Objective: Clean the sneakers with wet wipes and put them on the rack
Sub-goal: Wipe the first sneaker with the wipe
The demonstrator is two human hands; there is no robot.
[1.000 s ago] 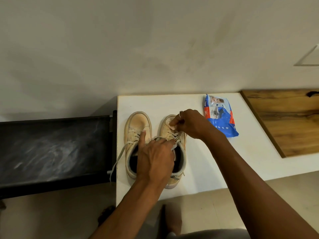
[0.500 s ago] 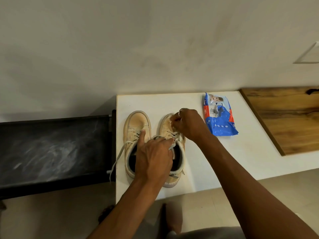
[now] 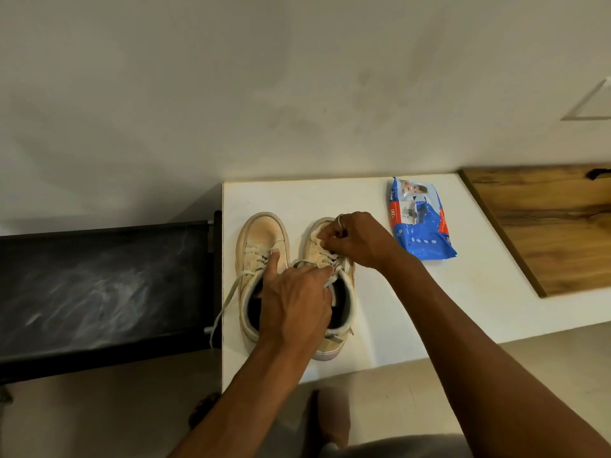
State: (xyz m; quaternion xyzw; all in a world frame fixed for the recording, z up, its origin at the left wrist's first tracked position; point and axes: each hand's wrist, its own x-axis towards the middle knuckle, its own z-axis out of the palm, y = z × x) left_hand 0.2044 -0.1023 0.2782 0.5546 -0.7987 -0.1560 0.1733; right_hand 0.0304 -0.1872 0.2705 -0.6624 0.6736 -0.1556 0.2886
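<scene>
1. Right hand (image 3: 358, 241) pinches a white wipe (image 3: 321, 239) against the toe of the right sneaker (image 3: 314, 251).
2. Left hand (image 3: 294, 302) holds that sneaker at its laces, forefinger on the left sneaker (image 3: 261, 231).
3. Both sneakers stand side by side on the white table (image 3: 396, 309), toes towards the wall.
4. Blue wipes pack (image 3: 421, 226) lies near; print unreadable.

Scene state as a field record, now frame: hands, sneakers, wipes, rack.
right hand: pinches wipe on toe of right sneaker
left hand: holds right sneaker at laces, index finger on left sneaker
sneakers: side by side on table
pack: on table, right of sneakers
rack: black, left of table
</scene>
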